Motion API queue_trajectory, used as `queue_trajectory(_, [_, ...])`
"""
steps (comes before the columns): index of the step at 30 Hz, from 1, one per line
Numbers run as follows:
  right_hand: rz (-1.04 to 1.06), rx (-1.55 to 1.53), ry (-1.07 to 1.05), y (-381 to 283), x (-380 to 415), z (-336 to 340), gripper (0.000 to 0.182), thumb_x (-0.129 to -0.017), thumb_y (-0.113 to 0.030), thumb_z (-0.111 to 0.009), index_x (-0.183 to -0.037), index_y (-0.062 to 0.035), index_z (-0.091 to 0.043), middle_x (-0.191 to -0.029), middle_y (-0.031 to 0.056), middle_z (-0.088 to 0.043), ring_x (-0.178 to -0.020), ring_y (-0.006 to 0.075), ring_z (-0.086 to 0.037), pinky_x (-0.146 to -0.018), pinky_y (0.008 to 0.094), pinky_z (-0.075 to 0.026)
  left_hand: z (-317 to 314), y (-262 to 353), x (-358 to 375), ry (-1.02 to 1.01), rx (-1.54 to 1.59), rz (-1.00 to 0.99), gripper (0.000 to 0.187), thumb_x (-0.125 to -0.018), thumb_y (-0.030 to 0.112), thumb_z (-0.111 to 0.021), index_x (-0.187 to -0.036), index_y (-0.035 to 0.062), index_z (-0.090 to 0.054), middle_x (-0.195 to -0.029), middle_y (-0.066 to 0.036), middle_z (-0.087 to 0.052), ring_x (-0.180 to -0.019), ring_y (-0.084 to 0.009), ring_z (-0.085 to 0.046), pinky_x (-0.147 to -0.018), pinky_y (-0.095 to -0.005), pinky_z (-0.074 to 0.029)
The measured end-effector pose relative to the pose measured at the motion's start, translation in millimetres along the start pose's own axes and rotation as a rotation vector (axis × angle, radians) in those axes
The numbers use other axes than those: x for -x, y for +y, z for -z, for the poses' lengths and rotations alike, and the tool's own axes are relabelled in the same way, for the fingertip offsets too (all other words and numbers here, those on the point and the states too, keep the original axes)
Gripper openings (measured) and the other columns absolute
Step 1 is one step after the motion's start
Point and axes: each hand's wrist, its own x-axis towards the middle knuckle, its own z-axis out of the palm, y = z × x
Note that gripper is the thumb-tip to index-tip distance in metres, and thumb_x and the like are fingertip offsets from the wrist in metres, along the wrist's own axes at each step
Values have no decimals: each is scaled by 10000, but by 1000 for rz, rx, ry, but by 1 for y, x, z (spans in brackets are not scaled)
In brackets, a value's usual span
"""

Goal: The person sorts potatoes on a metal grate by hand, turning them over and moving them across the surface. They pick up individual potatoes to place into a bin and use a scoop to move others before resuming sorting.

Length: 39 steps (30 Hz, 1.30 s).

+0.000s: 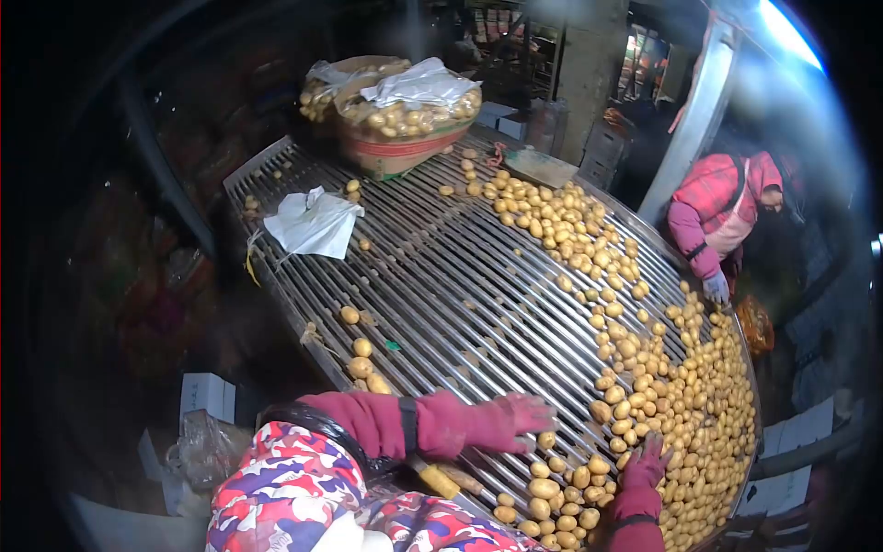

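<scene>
Both my hands wear dusty magenta gloves. My left hand (529, 419) reaches over the metal rollers with its fingers stretched out, and nothing shows in it. Close to its fingertips lies a single potato (546, 440). Farther right, my right hand (647, 463) rests at the edge of a large spread of potatoes (704, 405), its fingers apart and touching some of them; its palm is hidden. Between my two arms sits a smaller group of potatoes (543, 489). The slatted roller table (441, 276) carries all of these.
A co-worker (727, 202) in a pink checked top leans at the table's right side. Full potato baskets (409, 138) stand at the far end. A white sheet (315, 223) lies on the left rollers, near a few loose potatoes (361, 348). A metal post (694, 115) rises behind the right edge.
</scene>
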Motion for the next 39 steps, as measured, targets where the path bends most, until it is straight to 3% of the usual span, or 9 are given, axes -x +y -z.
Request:
queue_trajectory(5, [-66,157,-148,5,-13,-6,592,-883,-256,-666,-1443,-148,-508,-1578,125,-352,-1436,473,-263,-1166,484,-336,53,-60,78,206,-95,66,614,-867,350,-683,-1399,79,-539,-1471,-200,-481,-1406,-368,-397,-1192,-502,-256])
queue_trajectory(7, [-186,332,-301,-102,-8,69,544,-866,-246,-681,-1381,-128,-548,-1518,141,-421,-1401,452,-336,-1133,481,-379,68,-84,107,180,-127,147,650,-899,405,-634,-1453,100,-485,-1490,-201,-461,-1421,-364,-376,-1202,-498,-236])
queue_trajectory(11, [293,-176,152,-137,-27,-11,519,-865,-294,-689,-1342,-131,-564,-1377,186,-541,-1328,375,-461,-1128,462,-365,111,-129,143,91,-181,288,700,-920,433,-607,-1516,129,-404,-1534,-188,-415,-1445,-353,-343,-1218,-463,-223])
queue_trajectory(13, [385,-75,19,-178,-26,-16,528,-848,-286,-701,-1332,-125,-564,-1370,179,-535,-1309,357,-467,-1123,474,-350,123,-169,150,148,-149,299,711,-897,401,-644,-1515,134,-413,-1519,-184,-435,-1440,-348,-353,-1209,-459,-245])
queue_trajectory(24, [419,-44,20,-195,-38,-32,555,-813,-308,-724,-1323,-151,-572,-1267,107,-551,-1260,350,-465,-1061,502,-358,203,-365,41,699,306,645,709,-891,425,-691,-1459,61,-474,-1433,-203,-526,-1349,-371,-473,-1127,-425,-372])
queue_trajectory(29, [442,-51,15,-199,-40,-19,546,-828,-356,-721,-1322,-167,-585,-1264,96,-562,-1269,349,-470,-1037,501,-381,205,-413,-44,949,-466,800,651,-855,383,-730,-1395,71,-544,-1364,-210,-576,-1304,-375,-507,-1098,-447,-400])
queue_trajectory(34, [419,-32,-24,-200,-41,-15,558,-841,-379,-713,-1340,-174,-572,-1251,110,-553,-1284,353,-463,-1055,505,-373,154,-308,-160,432,-60,26,540,-845,269,-724,-1337,91,-592,-1319,-155,-607,-1274,-342,-526,-1126,-471,-380])
queue_trajectory(35, [403,-27,-33,-200,-41,-14,558,-841,-379,-713,-1340,-174,-572,-1251,110,-553,-1284,353,-463,-1055,505,-373,130,-293,-185,419,-275,-183,545,-846,260,-717,-1349,104,-577,-1328,-132,-603,-1280,-325,-526,-1131,-464,-374])
queue_trajectory(39, [449,-44,-18,-198,-43,-14,557,-829,-389,-718,-1314,-155,-578,-1210,104,-574,-1267,344,-476,-1046,498,-375,74,-234,-258,167,-456,-56,515,-870,245,-663,-1362,136,-555,-1316,-132,-592,-1241,-315,-546,-1031,-458,-442])
